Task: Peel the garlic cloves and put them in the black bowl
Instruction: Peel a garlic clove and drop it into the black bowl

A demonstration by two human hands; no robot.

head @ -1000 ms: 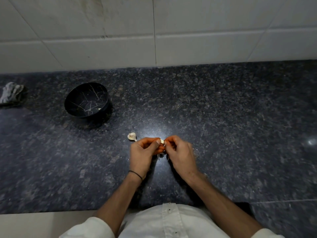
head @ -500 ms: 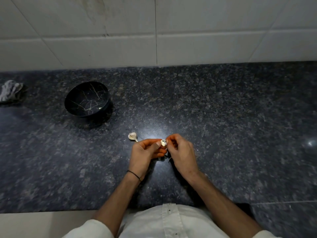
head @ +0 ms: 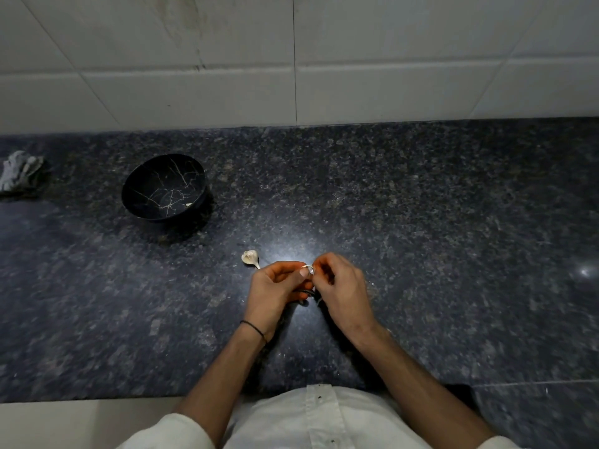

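Two hands meet low over the middle of the bench (head: 437, 222), fingertips together. The left hand (head: 275, 288) has its fingers curled and its thumb laid across a small pale clove (head: 310, 269), pinching it. The right hand (head: 345, 286) is curled too, its thumb and forefinger closed on the same clove from the three o'clock side. Only a sliver of the clove shows between the fingertips, so how much skin is on it cannot be told. A thin black band (head: 253, 328) circles the left wrist.

Just beside the left hand, at ten o'clock from it, a garlic piece (head: 250, 257) with a short stalk lies on the bench, apart from the fingers. Farther off along the same ten o'clock line stands the bowl (head: 163, 186), black with thin pale veins, upright and well apart from the hands. One tiny pale bit (head: 189, 205) lies inside it near the four o'clock wall, too small to tell whether it is a clove. A crumpled grey rag (head: 20, 171) lies at nine o'clock from the bowl, at the frame's edge. White tiles (head: 389, 43) rise at twelve o'clock behind the bench, and a white shirt (head: 317, 419) shows at six o'clock.
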